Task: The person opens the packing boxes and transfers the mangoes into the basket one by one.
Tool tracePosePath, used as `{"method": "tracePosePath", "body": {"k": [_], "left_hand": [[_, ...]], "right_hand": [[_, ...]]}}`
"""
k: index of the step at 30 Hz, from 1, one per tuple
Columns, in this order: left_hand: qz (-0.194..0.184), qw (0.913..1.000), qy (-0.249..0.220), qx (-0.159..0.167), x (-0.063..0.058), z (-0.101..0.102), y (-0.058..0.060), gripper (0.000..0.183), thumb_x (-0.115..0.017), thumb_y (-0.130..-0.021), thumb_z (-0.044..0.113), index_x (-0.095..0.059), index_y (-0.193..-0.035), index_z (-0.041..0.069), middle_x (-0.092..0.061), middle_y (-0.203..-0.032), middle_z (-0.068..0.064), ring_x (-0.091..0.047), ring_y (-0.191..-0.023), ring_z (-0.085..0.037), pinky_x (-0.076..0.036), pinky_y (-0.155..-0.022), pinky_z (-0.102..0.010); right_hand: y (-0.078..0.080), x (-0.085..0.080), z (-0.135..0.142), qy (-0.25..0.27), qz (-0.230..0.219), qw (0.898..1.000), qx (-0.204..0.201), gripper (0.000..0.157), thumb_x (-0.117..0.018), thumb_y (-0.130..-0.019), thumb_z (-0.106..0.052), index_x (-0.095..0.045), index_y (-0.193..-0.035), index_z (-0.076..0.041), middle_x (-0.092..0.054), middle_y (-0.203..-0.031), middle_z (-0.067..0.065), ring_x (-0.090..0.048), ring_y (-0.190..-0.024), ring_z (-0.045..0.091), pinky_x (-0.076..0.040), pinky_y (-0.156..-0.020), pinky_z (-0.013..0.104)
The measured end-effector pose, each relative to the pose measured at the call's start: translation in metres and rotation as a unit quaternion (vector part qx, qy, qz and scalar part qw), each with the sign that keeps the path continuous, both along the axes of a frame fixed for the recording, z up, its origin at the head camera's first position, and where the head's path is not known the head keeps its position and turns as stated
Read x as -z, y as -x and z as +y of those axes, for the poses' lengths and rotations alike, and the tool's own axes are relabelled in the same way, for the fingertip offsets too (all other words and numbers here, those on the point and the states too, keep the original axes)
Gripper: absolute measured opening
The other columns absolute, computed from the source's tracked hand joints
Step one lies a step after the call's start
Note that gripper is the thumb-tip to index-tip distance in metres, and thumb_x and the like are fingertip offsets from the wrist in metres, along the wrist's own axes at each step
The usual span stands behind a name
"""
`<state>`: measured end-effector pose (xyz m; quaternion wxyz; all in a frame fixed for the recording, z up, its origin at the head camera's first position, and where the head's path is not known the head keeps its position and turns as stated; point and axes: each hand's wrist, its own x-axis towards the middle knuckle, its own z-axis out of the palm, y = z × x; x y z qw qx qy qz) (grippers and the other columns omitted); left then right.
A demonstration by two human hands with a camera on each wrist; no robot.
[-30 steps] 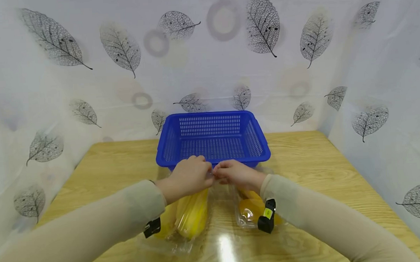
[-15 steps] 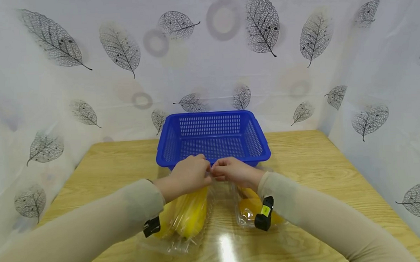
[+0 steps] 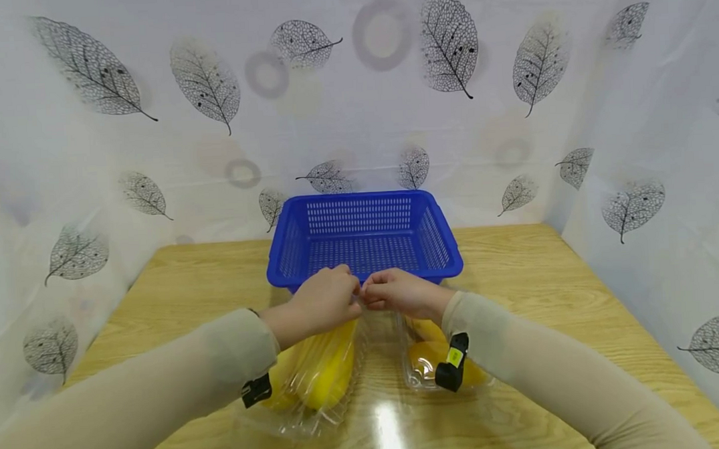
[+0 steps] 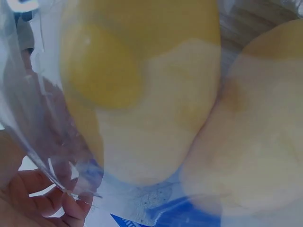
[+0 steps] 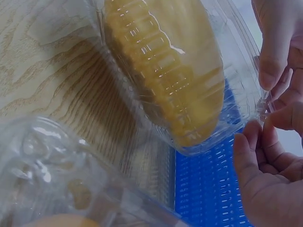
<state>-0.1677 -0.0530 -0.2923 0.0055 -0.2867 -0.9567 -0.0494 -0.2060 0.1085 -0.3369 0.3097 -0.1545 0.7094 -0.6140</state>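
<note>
In the head view my left hand (image 3: 323,298) and right hand (image 3: 403,295) meet just before the blue basket, fingertips nearly touching. Both pinch the edge of a clear plastic bag (image 3: 304,424), each with bent fingers and thumb. Inside the bag lie large oblong yellow fruits (image 4: 165,127), which press against the film in the left wrist view. The right wrist view shows the pinched bag edge beside a yellow fruit (image 5: 189,75). Under my right wrist stands a clear plastic box (image 3: 416,376) with yellow-orange fruit (image 3: 428,355) in it, partly hidden by the arm.
A blue perforated basket (image 3: 276,268) stands behind my hands at the middle of the wooden table (image 3: 518,264); its visible inside holds nothing. White curtains (image 3: 355,117) with leaf prints enclose the back and both sides. Each wrist carries a black camera (image 3: 452,364).
Both hands have shifted very slightly left and keep pinching the bag edge. The film over the fruits has moved a little. Basket and plastic box stay where they were.
</note>
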Motion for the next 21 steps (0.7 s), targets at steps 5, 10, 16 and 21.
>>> {"method": "tracePosePath", "body": {"k": [5,10,16,21], "left_hand": [[-0.002,0.9998,-0.018,0.003,-0.004,-0.002,0.000,0.015,-0.057,-0.071,0.020,-0.065,-0.079,0.011,-0.052,-0.076,0.003,-0.045,-0.066,-0.010,-0.041,-0.065,-0.024],[-0.033,0.9982,-0.045,-0.018,-0.008,-0.004,0.000,0.021,-0.059,-0.073,0.021,-0.066,-0.090,0.010,-0.054,-0.084,0.002,-0.049,-0.073,-0.009,-0.043,-0.068,-0.022],[-0.062,0.9943,-0.084,-0.025,-0.010,-0.008,0.001,0.021,-0.059,-0.074,0.021,-0.066,-0.091,0.011,-0.055,-0.087,0.002,-0.050,-0.078,-0.010,-0.044,-0.071,-0.025],[-0.070,0.9923,-0.100,-0.018,-0.011,-0.011,0.001,0.019,-0.058,-0.074,0.018,-0.066,-0.090,0.011,-0.053,-0.085,0.004,-0.049,-0.079,-0.010,-0.043,-0.073,-0.025]], "right_hand": [[0.001,-0.005,-0.001,-0.005,-0.003,1.000,-0.004,0.014,-0.046,-0.087,-0.007,-0.054,-0.086,0.003,-0.054,-0.096,0.009,-0.051,-0.093,0.017,-0.042,-0.082,0.031],[0.002,-0.007,-0.002,0.007,-0.004,1.000,-0.006,0.015,-0.044,-0.087,-0.007,-0.054,-0.088,0.004,-0.054,-0.095,0.010,-0.051,-0.092,0.017,-0.042,-0.083,0.031],[0.002,-0.007,-0.002,0.016,-0.004,1.000,-0.008,0.018,-0.042,-0.087,-0.007,-0.054,-0.092,0.006,-0.054,-0.100,0.011,-0.050,-0.093,0.017,-0.041,-0.083,0.029],[0.002,-0.008,-0.002,0.015,0.001,1.000,-0.012,0.019,-0.043,-0.087,-0.008,-0.054,-0.093,0.006,-0.053,-0.102,0.012,-0.050,-0.095,0.018,-0.041,-0.084,0.029]]}}
